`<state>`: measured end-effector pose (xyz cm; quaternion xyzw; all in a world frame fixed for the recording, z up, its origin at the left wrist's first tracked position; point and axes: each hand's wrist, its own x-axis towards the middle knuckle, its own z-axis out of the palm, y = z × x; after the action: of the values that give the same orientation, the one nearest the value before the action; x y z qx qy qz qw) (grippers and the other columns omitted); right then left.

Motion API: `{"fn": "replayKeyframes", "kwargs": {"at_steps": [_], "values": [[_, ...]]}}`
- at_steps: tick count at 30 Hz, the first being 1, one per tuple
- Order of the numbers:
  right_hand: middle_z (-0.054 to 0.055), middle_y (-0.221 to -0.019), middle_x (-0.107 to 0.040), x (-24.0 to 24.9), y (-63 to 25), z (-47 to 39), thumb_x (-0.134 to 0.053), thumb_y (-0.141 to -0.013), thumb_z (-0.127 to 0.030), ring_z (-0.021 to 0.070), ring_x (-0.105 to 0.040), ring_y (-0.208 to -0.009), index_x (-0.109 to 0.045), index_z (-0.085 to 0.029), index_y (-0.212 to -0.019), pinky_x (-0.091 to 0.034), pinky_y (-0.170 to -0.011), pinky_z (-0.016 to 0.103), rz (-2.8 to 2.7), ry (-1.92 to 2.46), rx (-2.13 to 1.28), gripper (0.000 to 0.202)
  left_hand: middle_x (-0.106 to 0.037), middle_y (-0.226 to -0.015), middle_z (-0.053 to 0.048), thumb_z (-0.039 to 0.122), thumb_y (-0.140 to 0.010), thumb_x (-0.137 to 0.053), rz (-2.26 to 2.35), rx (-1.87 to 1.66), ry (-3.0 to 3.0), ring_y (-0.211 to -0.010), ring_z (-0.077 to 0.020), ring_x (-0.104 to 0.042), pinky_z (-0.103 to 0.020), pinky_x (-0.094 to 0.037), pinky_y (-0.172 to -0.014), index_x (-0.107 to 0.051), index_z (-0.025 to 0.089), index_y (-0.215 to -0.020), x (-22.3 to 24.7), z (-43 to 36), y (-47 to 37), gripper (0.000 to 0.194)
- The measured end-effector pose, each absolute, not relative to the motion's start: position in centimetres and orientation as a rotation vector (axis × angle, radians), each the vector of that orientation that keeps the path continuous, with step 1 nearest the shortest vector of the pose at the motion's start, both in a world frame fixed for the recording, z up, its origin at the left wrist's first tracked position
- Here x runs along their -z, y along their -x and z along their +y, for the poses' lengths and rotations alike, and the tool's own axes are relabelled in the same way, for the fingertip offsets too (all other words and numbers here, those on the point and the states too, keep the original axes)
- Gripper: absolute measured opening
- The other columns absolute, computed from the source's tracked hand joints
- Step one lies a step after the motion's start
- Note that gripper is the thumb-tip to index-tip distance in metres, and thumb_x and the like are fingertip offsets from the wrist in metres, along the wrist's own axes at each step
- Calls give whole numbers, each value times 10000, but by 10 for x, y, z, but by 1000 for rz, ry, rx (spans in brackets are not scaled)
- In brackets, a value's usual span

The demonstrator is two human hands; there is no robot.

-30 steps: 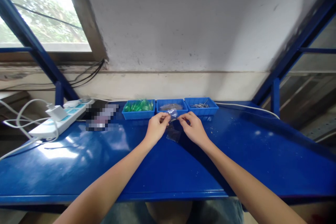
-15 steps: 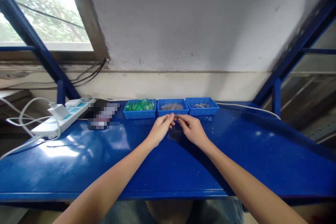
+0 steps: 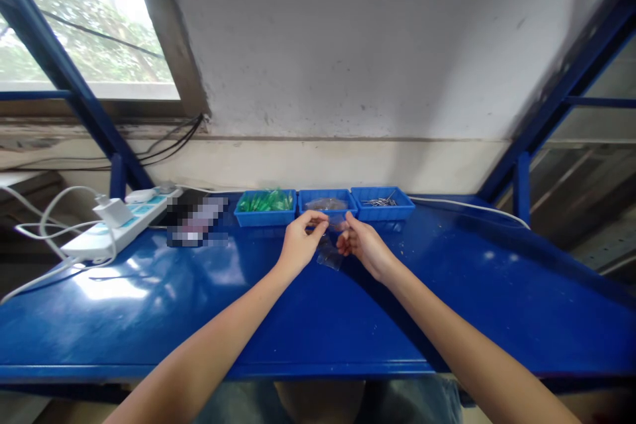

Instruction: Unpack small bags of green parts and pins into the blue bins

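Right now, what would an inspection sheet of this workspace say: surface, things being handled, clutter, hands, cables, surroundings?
Surface: blue table, shiny, with small pale specks.
Things being handled: thin see-through film between the hands; another see-through piece below; three blue bins behind, holding green items, see-through plastic and thin metal pieces.
Clutter: power strip and a pixelated item at left.
Hands: left hand pinches the film; right hand at its other edge, grip unclear.
Cables: white cords looping by the power strip; dark cables below the window.
Surroundings: window, marked wall, blue posts.
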<state>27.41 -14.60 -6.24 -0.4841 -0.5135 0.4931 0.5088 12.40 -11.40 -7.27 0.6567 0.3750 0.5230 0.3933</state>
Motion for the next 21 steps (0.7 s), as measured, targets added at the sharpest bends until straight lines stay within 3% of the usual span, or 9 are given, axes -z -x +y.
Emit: {"fn": "replayKeyframes", "kwargs": {"at_steps": [6,10,15,21], "values": [[5,-682,-622,62,-272,-144,-704,-621,-376,142,-600,-602,-559,-166,-991,-486,-659,318,-1120,1066,-1117,449,-617,-969,-43,175,-772,-550,904,-1294,-1697,-943,-176,-576,-279,-448,-804,-641,184,-800,75,-117,-126,95],[28,-756,-635,66,-276,-142,-689,-645,-332,158,-604,-689,-592,-171,-850,-477,-724,339,-1163,1083,-943,277,-630,-896,-47,244,-791,-560,966,-1175,-1639,-801,-154,-580,-272,-442,-729,-678,182,-841,76,-115,-125,142],[46,-897,-595,66,-276,-145,-658,-667,-251,208,-573,-910,-635,-206,-706,-445,-852,377,-1325,1087,-727,64,-627,-716,-56,505,-860,-434,965,-1022,-1571,-565,-113,-559,-215,-403,-518,-660,128,-894,75,-114,-124,441],[65,-1010,-516,66,-276,-145,-649,-658,-228,239,-487,-1053,-671,-222,-724,-382,-932,398,-1336,1165,-633,70,-631,-717,-46,364,-848,-499,1019,-1090,-1713,-601,-127,-580,-226,-434,-547,-611,135,-872,76,-114,-125,256]]}}
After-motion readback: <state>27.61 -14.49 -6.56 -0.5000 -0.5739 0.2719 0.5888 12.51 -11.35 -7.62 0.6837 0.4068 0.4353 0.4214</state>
